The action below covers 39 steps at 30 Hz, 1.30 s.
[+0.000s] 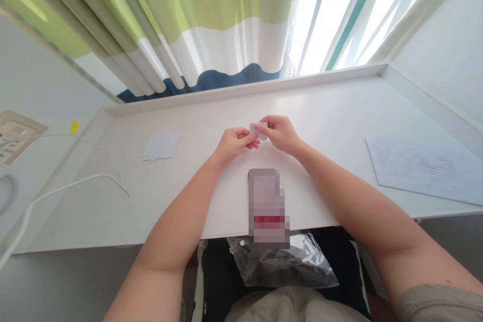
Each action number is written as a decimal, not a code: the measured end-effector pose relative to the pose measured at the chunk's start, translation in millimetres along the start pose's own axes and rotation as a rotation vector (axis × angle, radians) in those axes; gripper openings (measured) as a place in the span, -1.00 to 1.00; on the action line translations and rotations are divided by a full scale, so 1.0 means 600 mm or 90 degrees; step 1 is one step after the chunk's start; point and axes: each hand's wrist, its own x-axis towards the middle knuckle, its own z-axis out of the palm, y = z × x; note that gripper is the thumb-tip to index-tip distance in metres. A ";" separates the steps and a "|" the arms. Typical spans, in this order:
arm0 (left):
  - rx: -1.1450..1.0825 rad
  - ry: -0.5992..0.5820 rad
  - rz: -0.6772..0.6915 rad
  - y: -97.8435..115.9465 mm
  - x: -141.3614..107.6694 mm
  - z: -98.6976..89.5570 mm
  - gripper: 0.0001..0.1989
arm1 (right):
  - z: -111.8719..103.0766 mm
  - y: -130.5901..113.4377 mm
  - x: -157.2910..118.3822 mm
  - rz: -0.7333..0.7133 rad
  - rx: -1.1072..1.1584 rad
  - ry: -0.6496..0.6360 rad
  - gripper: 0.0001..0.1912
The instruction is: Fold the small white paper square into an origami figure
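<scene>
Over the middle of the white desk, a small white piece of paper (258,131) is held between both hands. My left hand (238,143) pinches its left edge between thumb and fingers. On the right side, my right hand (277,132) grips the paper with its thumb on top. A phone-like object (267,201), blurred by pixelation, lies just below the hands at the desk's front edge. Left of the hands, several white paper pieces (162,146) lie in a loose pile.
Sheets of paper with writing (426,166) lie at the right of the white desk (320,105). A white cable (101,176) crosses the left side near a wall socket (18,136). A clear plastic bag (294,266) rests on the lap. Curtains (211,5) hang behind.
</scene>
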 end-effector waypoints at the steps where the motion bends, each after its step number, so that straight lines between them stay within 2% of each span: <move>1: 0.000 0.004 0.000 0.000 0.000 0.000 -0.50 | 0.000 0.000 0.000 0.002 0.013 -0.001 -0.50; 5: 0.012 0.018 0.028 0.001 0.001 0.000 -0.48 | 0.003 0.001 0.001 0.037 0.073 -0.008 -0.45; 12: 0.046 -0.014 0.020 0.004 -0.004 0.000 -0.46 | -0.002 -0.007 -0.001 0.020 -0.030 -0.029 -0.42; 16: 0.024 -0.042 0.021 0.003 -0.003 0.005 -0.45 | -0.006 -0.013 0.001 -0.014 -0.033 -0.032 -0.43; 18: 0.018 -0.045 0.028 0.002 -0.003 0.008 -0.45 | -0.004 -0.011 0.002 0.006 -0.018 -0.033 -0.40; 23: 0.004 0.007 0.017 -0.001 -0.001 0.015 -0.38 | 0.011 -0.001 -0.002 0.095 0.041 -0.024 -0.25; 28: -0.035 0.056 0.008 -0.001 0.002 0.023 -0.31 | 0.026 -0.005 -0.008 0.061 0.041 -0.014 -0.27; 34: -0.042 0.109 -0.005 0.001 0.003 0.029 -0.35 | 0.025 -0.012 -0.010 0.037 -0.012 -0.010 -0.26; 39: -0.044 0.135 0.046 -0.001 0.005 0.027 -0.33 | 0.013 -0.021 -0.009 0.048 -0.002 -0.053 -0.29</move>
